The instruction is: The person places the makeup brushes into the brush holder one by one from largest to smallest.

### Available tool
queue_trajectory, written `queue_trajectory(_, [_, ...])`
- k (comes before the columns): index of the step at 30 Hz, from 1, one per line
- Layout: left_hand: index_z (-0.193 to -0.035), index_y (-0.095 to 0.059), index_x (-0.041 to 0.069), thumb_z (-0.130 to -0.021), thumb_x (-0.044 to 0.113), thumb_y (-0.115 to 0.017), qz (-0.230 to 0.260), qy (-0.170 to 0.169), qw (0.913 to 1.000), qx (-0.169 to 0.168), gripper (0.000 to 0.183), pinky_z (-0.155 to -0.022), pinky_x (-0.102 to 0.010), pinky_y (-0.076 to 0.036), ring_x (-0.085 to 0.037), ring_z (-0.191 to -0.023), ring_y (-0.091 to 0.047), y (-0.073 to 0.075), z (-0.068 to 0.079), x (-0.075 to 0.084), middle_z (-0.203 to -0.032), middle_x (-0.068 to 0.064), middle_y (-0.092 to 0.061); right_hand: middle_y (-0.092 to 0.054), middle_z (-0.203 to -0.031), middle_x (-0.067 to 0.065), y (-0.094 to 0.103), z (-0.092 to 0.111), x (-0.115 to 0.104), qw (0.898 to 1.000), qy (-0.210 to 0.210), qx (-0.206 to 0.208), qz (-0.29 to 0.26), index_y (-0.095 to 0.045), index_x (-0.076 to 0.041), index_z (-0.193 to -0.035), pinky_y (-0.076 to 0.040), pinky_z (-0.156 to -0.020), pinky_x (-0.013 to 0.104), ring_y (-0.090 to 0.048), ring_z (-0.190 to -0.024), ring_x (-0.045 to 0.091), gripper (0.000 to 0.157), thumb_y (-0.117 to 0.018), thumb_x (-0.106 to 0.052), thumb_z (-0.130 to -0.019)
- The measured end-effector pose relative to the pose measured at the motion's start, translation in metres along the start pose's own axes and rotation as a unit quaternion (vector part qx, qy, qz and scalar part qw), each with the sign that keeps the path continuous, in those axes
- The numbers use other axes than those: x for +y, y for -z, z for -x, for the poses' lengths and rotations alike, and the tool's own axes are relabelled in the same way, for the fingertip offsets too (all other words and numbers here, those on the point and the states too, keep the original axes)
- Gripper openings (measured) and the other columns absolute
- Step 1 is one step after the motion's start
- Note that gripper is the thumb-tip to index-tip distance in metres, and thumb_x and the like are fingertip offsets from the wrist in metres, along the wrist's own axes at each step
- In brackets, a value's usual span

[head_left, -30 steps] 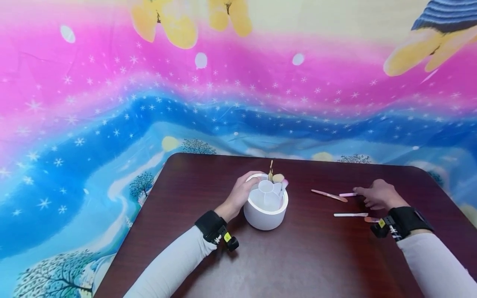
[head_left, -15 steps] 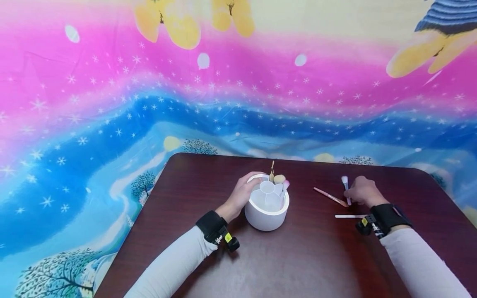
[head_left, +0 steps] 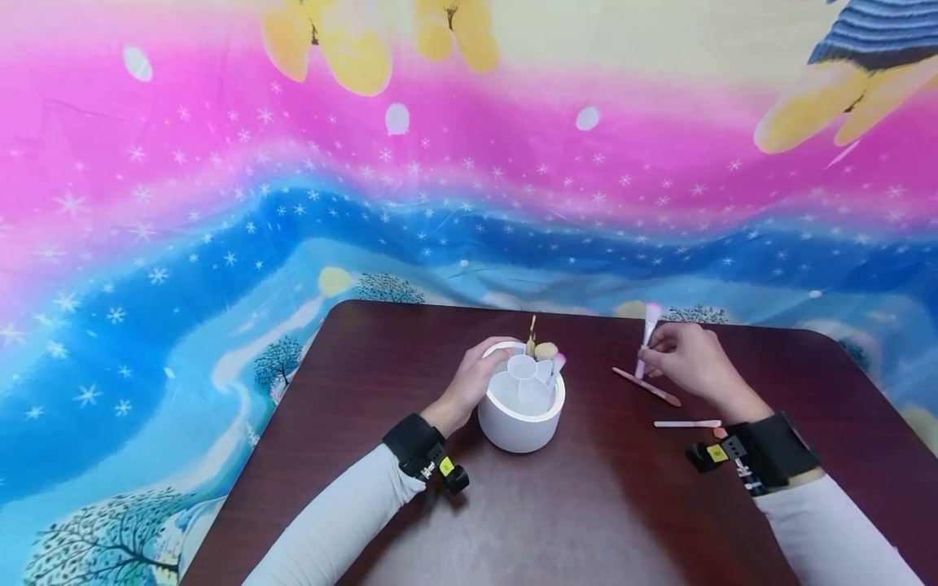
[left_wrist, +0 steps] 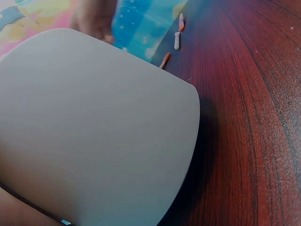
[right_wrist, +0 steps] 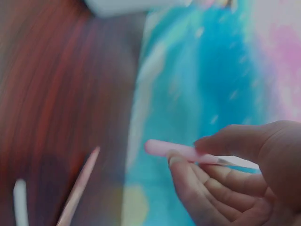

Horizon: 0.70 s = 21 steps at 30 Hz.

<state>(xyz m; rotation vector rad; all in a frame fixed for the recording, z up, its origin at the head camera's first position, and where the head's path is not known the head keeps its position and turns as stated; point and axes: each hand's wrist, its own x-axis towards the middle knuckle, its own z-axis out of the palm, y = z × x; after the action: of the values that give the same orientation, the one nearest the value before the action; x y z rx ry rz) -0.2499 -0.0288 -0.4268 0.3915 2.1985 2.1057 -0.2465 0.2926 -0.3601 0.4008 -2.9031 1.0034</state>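
Note:
My left hand [head_left: 472,381] grips the rim of a round white brush holder [head_left: 519,433], thumb over the edge. The holder leans a little and has inner dividers; several makeup brushes [head_left: 545,351] stand at its back right. Its pale wall [left_wrist: 94,122] fills much of the left wrist view. Right of the holder, my right hand [head_left: 692,358] pinches a makeup brush [head_left: 650,324] by its handle, bristles up and pink-tipped. In the right wrist view that brush's pink handle [right_wrist: 171,149] lies between thumb and fingers. Most of my left hand's fingers are hidden behind the holder.
A pink brush [head_left: 645,386] lies on the dark wooden table [head_left: 572,505] below the raised one. Nearer to me lies a white-handled brush [head_left: 687,423], with an orange-tipped piece [head_left: 719,433] partly hidden by the right wrist camera. A printed cloth [head_left: 469,163] hangs behind.
My right hand has picked the makeup brush up from the table, turned it upright and carried it left towards the holder. The left hand keeps its hold on the holder.

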Motion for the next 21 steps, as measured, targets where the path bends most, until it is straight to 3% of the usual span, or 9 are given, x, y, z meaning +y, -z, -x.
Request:
queue_trajectory(6, [-0.121,-0.060,0.011,-0.092,0.032,-0.051,0.002,0.001,1.0000,-0.003,0.037,-0.096,-0.042,-0.037,-0.012,-0.107,-0.052,0.000,0.000,-0.001,-0.116,0.002,-0.060,-0.068,-0.079,0.003,-0.008,0.007,-0.047,0.998,0.066,0.026,-0.002,-0.066,-0.009,-0.087,-0.052,-0.064,0.033,-0.064,-0.071,0.010,0.011,-0.066,-0.020,-0.087])
queue_trajectory(12, [-0.121,-0.060,0.011,-0.092,0.032,-0.051,0.002,0.002,1.0000,0.000,0.037,-0.096,-0.043,-0.037,-0.011,-0.108,-0.051,0.000,0.000,-0.001,-0.116,0.004,-0.060,-0.067,-0.079,0.002,-0.023,0.013,-0.080,0.992,0.099,-0.005,-0.073,-0.065,-0.010,-0.090,-0.054,-0.060,0.028,-0.064,-0.068,0.009,0.008,-0.067,-0.017,-0.087])
queue_trajectory(17, [-0.121,-0.060,0.010,-0.092,0.032,-0.052,0.004,-0.001,1.0000,0.005,0.037,-0.097,-0.043,-0.036,-0.012,-0.108,-0.051,-0.001,0.000,0.000,-0.116,0.003,-0.060,-0.067,-0.079,0.004,-0.042,0.014,-0.093,0.987,0.120,-0.028,-0.103,-0.065,-0.008,-0.091,-0.054,-0.059,0.028,-0.064,-0.069,0.013,0.006,-0.067,-0.011,-0.086])
queue_trajectory(21, [-0.119,-0.061,0.013,-0.092,0.031,-0.052,0.007,0.000,0.9999,0.007,0.035,-0.096,-0.043,-0.037,-0.012,-0.107,-0.051,-0.001,0.000,0.000,-0.115,0.003,-0.060,-0.067,-0.081,0.003,-0.057,0.013,-0.091,0.987,0.124,-0.040,-0.093,-0.066,-0.009,-0.092,-0.054,-0.060,0.026,-0.064,-0.071,0.013,0.008,-0.068,-0.012,-0.085])
